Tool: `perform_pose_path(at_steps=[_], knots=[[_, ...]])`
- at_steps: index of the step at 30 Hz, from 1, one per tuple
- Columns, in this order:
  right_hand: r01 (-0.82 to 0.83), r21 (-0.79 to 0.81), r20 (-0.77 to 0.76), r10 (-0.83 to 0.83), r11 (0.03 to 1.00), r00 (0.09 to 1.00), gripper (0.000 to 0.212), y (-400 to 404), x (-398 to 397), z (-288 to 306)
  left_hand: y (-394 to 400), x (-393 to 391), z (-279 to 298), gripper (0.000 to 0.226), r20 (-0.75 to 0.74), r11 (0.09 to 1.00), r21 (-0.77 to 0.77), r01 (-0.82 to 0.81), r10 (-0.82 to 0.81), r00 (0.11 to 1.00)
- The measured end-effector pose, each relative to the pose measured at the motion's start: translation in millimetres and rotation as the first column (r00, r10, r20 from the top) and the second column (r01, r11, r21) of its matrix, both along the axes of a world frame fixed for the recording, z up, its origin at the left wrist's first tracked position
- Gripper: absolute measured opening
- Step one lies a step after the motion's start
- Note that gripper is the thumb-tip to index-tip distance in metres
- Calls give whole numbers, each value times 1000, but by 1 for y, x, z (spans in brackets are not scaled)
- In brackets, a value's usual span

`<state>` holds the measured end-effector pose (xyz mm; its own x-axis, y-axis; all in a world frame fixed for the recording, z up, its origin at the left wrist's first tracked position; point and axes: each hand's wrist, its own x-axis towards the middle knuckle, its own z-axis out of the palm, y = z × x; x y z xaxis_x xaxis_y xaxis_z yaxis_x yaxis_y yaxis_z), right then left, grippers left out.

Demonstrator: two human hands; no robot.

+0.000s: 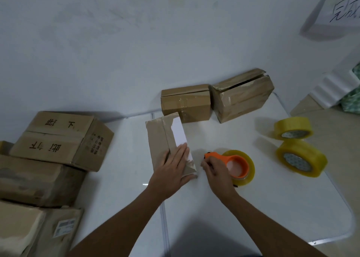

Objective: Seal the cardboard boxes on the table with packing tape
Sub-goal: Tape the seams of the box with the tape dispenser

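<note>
A small cardboard box with a white label lies in the middle of the white table. My left hand lies flat on its near end, fingers straight, thumb against the front side. Just to the right, my right hand grips the orange tape dispenser, which carries a yellowish roll of packing tape lying on the table. Two more cardboard boxes stand at the table's far edge against the wall; the right one has its top flaps ajar.
Two spare yellow tape rolls stand at the table's right side. Several larger cardboard boxes are stacked off the table's left edge. White foam and a white carton sit at the far right.
</note>
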<state>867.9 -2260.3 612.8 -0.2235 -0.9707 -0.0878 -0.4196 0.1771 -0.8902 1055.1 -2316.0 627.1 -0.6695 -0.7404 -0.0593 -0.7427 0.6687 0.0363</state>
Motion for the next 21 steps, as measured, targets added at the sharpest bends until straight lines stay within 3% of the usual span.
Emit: perform_pose_path(at_steps=[5, 8, 13, 16, 19, 21], knots=[[-69, -67, -243, 51, 995, 969, 23, -12, 13, -2, -1, -1, 1, 82, 20, 998, -47, 34, -33, 999], [-69, -55, -296, 50, 996, 954, 32, -12, 24, -5, -1, -2, -1, 80, 20, 995, -94, 37, -35, 999], [34, 13, -189, -31, 999, 981, 17, -13, 31, -19, 0, -2, -4, 80, 26, 991, -133, 25, -22, 999], [-2, 103, -167, 19, 995, 986, 9, -23, 28, -26, -1, -1, -6, 81, 17, 993, -119, 23, -22, 1000], [-54, 224, -52, 67, 973, 996, 22, -21, 24, -22, -1, -1, -6, 81, 5, 995, -101, 22, -22, 1000], [19, 223, 83, -38, 975, 996, 28, -9, 19, -14, -2, -1, -6, 81, 5, 995, -97, 23, -23, 1000]])
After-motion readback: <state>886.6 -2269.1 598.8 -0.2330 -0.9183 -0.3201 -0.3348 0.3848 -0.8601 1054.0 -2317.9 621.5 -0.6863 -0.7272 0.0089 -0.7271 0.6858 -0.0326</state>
